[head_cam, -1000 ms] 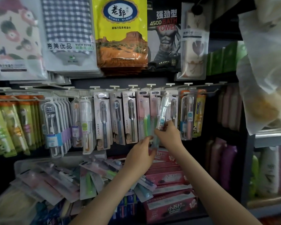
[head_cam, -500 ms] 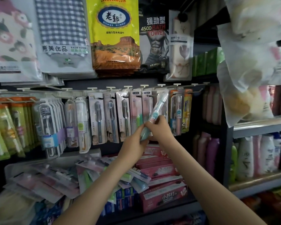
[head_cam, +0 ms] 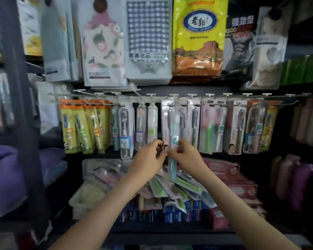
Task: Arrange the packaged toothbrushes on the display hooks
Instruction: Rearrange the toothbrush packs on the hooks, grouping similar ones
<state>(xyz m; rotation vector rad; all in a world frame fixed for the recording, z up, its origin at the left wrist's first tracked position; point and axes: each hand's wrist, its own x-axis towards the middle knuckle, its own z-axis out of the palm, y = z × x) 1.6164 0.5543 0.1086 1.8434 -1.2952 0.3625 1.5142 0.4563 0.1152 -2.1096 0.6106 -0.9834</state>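
Hands meet mid-rack: right hand pinches a teal packaged toothbrush upright, thumb and fingers closed on its middle. Left hand has fingertips curled at the pack's left edge; whether they grip it, cannot tell. Pack sits before the hung row on the display hooks, above loose packs.

A single head-worn, wide-angle view faces a shop display wall head-on and tilts slightly down. It sits close: the row of white wire display hooks crosses mid-frame, hanging bagged towels fill the top edge, and a heap of loose packets lies lower down. Both bare forearms enter from the bottom edge and meet at centre. Straight lines bow toward the edges, and detail is blurred
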